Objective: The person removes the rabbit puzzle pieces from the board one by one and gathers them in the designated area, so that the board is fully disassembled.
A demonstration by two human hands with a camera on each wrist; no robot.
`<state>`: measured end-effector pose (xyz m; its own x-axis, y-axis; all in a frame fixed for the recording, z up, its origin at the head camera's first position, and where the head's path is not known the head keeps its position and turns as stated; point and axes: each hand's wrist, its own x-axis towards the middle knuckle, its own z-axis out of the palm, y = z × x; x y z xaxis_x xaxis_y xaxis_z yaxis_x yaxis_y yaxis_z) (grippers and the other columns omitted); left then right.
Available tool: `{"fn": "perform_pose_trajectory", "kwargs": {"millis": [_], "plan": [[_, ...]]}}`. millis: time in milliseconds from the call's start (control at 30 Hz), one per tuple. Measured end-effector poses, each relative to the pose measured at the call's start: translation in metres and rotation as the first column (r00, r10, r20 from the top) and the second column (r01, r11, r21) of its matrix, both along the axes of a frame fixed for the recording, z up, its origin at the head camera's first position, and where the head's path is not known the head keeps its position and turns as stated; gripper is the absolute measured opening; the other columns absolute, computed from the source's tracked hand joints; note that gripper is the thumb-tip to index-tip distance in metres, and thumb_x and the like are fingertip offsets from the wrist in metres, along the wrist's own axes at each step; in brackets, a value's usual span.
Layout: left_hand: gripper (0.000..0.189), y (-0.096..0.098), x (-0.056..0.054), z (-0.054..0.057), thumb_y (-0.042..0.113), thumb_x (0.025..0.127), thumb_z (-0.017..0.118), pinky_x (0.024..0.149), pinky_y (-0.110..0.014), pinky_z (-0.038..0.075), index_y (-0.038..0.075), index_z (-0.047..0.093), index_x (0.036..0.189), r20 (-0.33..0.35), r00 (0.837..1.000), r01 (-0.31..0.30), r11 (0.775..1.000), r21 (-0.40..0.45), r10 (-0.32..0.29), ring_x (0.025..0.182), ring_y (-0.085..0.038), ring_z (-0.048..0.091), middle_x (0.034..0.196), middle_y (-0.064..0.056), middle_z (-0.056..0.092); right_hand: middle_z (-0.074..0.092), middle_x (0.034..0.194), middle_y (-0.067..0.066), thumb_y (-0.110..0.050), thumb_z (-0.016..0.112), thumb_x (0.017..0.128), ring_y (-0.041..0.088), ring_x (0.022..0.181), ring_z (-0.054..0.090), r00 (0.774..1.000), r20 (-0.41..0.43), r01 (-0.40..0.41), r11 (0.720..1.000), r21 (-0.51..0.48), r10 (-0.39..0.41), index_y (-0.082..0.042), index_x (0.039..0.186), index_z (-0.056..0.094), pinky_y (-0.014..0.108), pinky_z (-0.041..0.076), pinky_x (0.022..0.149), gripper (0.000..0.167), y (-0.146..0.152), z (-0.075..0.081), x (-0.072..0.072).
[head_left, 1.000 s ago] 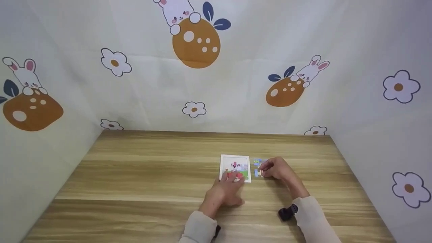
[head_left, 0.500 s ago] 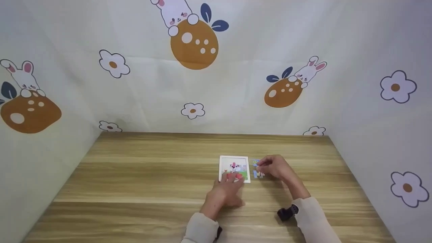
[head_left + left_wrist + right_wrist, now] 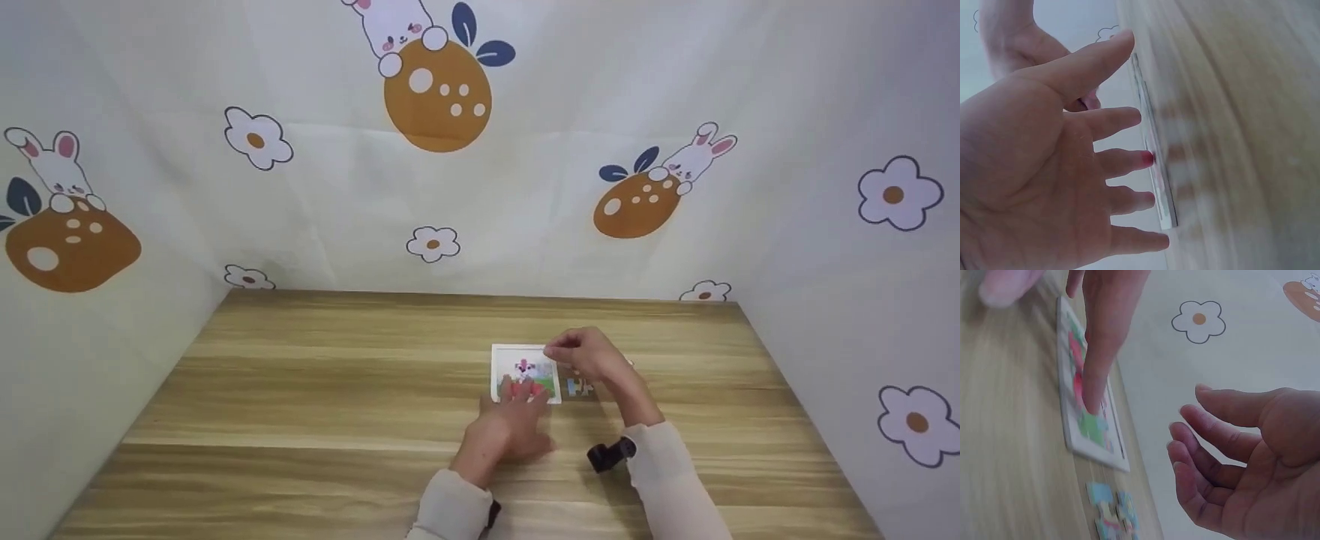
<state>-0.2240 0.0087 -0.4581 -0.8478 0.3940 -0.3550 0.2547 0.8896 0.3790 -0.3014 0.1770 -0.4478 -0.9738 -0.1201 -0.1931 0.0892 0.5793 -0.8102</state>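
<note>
With the left hand, rests at the near part of the white picture tray, with fingers straight, spread apart and clasping nothing. With the right hand, hovers at or just above the tray's far right corner, with thumb and index close together and the other fingers loosely curled. Cannot tell of any thin piece pinched there; shows none in the right wrist view.

Under the left fingertips, covers part of the picture. Right of the left hand and below the right fingertips, leaves the loose puzzle pieces on the wooden tabletop, just beside the tray.

Could jog the picture by pushing sideways with the left fingers rather than straight down. Might also ease off there too soon, letting the tray slide under a shove from the right thumb. At the right fingertips, could misjudge the angle, catch the rim and unseat pieces nearby. Beneath the right wrist, might scatter the loose puzzle pieces by dragging the hand's heel or the black wrist device too low.
</note>
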Motion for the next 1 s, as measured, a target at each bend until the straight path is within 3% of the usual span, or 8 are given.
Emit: {"fn": "perform_pose_trajectory", "kwargs": {"millis": [167, 333, 433, 667, 1000], "plan": [[0.076, 0.003, -0.002, 0.0, 0.049, 0.092, 0.065, 0.121, -0.069, 0.013, 0.026, 0.033, 0.157, -0.017, 1.0, 0.022, 1.0, -0.008, -0.022, 0.157, -0.04, 0.008, 0.169, -0.002, 0.02, 0.07, 0.105, 0.008, -0.025, 0.068, 0.096, 0.021, 0.094, 0.06, 0.999, 0.029, 0.017, 1.0, -0.024, -0.016, -0.008, 0.109, 0.074, 0.032, 0.052, 0.08, 0.022, -0.014, -0.005, -0.01], [0.073, 0.006, -0.004, -0.004, 0.047, 0.095, 0.061, 0.119, -0.072, 0.017, 0.026, 0.032, 0.158, -0.043, 0.998, 0.053, 0.997, -0.052, -0.055, 0.155, -0.043, 0.013, 0.168, -0.001, 0.024, 0.07, 0.111, 0.01, -0.022, 0.067, 0.096, 0.023, 0.103, 0.063, 0.996, 0.078, 0.05, 0.986, -0.157, -0.038, -0.003, 0.114, 0.071, 0.038, 0.055, 0.094, 0.026, -0.027, -0.014, -0.019], [0.073, 0.005, -0.005, -0.006, 0.048, 0.095, 0.06, 0.12, -0.068, 0.021, 0.023, 0.032, 0.158, -0.068, 0.994, 0.082, 0.992, -0.091, -0.089, 0.155, -0.041, 0.018, 0.167, -0.001, 0.026, 0.069, 0.104, 0.008, -0.021, 0.067, 0.096, 0.021, 0.097, 0.063, 0.995, 0.091, 0.054, 0.977, -0.208, -0.035, -0.001, 0.114, 0.071, 0.034, 0.055, 0.088, 0.027, -0.031, -0.021, -0.022], [0.076, 0.001, -0.005, -0.007, 0.051, 0.094, 0.061, 0.127, -0.054, 0.019, 0.018, 0.033, 0.157, -0.042, 0.995, 0.091, 0.993, -0.076, -0.095, 0.157, -0.033, 0.014, 0.169, -0.001, 0.022, 0.069, 0.093, 0.006, -0.021, 0.068, 0.095, 0.016, 0.082, 0.058, 0.998, 0.038, 0.061, 0.992, -0.111, -0.057, -0.004, 0.109, 0.074, 0.025, 0.047, 0.07, 0.023, -0.032, -0.033, -0.024], [0.076, 0.007, -0.005, -0.011, 0.05, 0.093, 0.064, 0.125, -0.056, 0.022, 0.017, 0.037, 0.156, -0.092, 0.993, 0.073, 0.995, -0.065, -0.079, 0.156, -0.035, 0.018, 0.168, -0.003, 0.025, 0.074, 0.099, 0.008, -0.013, 0.068, 0.094, 0.016, 0.086, 0.061, 0.999, -0.002, 0.036, 0.999, -0.032, -0.036, -0.007, 0.102, 0.077, 0.021, 0.046, 0.07, 0.014, -0.031, -0.038, -0.023]]}}
